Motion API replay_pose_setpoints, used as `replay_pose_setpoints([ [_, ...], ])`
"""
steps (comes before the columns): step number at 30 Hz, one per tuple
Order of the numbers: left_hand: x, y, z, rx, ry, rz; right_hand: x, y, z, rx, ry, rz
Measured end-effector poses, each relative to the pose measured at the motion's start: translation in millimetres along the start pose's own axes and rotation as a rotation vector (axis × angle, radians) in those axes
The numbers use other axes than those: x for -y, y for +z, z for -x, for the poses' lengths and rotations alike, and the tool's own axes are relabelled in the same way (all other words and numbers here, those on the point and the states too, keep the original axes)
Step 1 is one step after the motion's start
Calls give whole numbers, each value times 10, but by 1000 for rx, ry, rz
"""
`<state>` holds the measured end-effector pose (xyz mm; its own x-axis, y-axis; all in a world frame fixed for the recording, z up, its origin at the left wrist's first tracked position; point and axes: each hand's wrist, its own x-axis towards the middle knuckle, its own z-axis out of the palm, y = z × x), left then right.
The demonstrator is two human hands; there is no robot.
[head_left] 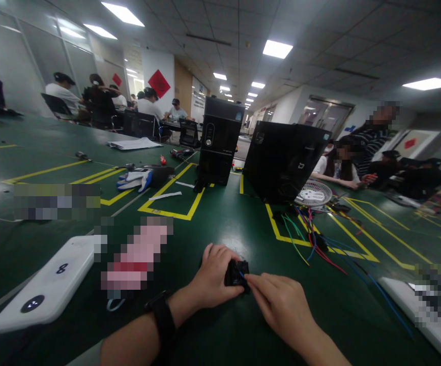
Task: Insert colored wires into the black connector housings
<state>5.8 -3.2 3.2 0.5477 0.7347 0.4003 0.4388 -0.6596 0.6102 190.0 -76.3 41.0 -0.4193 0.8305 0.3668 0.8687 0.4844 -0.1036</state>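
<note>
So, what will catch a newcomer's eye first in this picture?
The left hand and right hand, bottom centre, hold a small black part between them above the green table. Behind stand an upright black computer case and a second black case to its right, and a tangle of coloured wires lies right of the hands.

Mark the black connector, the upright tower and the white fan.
black connector (236, 272), head view, its visible top face
upright tower (220, 145), head view, front panel
white fan (313, 193), head view, grille centre
</note>
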Motion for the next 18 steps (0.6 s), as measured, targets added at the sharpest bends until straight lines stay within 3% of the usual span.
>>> replay_pose_setpoints([
  [10, 7, 0, 0, -1, 22, 32, 50, 94, -21, -75, 100, -35],
  [18, 17, 0, 4, 5, 19, 28, 82, 75, -14, -54, 78, -40],
])
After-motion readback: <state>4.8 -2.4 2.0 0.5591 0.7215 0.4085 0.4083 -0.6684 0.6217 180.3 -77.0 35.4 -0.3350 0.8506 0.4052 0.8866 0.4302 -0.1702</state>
